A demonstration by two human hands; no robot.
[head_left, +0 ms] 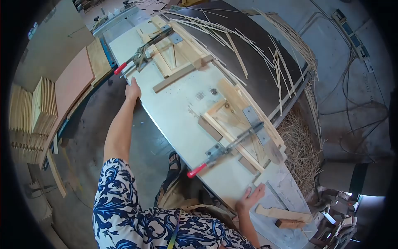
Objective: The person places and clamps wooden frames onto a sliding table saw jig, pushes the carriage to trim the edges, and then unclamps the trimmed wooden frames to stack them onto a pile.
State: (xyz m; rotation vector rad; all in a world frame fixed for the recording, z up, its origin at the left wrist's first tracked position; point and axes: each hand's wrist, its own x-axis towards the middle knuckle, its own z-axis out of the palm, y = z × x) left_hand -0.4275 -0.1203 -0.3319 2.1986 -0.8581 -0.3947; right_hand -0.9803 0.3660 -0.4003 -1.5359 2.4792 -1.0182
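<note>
My left hand (132,90) grips the near edge of a long white board (157,108), its fingers closed at the rim. Near the board's right end, my right hand (250,199) rests with thumb and fingers apart, holding nothing. Two wooden jigs are fixed on the board. The far one (177,78) has a metal toggle clamp with a red handle (120,68). A second clamp with a red handle (197,170) lies across the nearer jig, over a light wooden frame (232,135).
Thin wood strips (236,50) lie scattered on a dark table (253,25) beyond the board. Stacked wooden pieces (43,103) stand at left. A shaped wood piece (284,213) and a brown block (289,224) sit right of my right hand. Offcuts (300,145) pile up at right.
</note>
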